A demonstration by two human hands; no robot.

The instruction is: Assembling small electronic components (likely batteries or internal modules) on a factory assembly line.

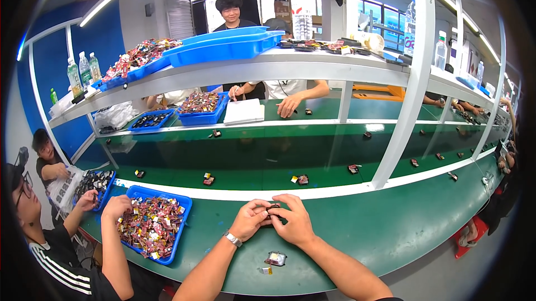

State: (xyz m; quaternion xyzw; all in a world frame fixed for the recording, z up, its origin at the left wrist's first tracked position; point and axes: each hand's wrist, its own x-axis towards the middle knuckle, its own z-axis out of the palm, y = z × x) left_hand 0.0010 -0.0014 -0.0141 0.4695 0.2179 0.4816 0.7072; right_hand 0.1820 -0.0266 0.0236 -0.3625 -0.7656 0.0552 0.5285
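Both my hands meet over the green bench in front of me. My left hand point(249, 219), with a watch on its wrist, and my right hand point(293, 220) pinch a small dark part point(273, 208) between their fingertips. The part is mostly hidden by my fingers. Closer to me on the bench lie a small dark and red part point(276, 258) and a tiny yellow piece point(266, 270).
A blue tray point(181, 228) full of small red parts stands at my left, where a seated person's hand point(116, 206) reaches into it. Small parts ride the green conveyor point(251, 156). Other people work across it. Blue trays and bottles sit on the upper shelf point(234, 69).
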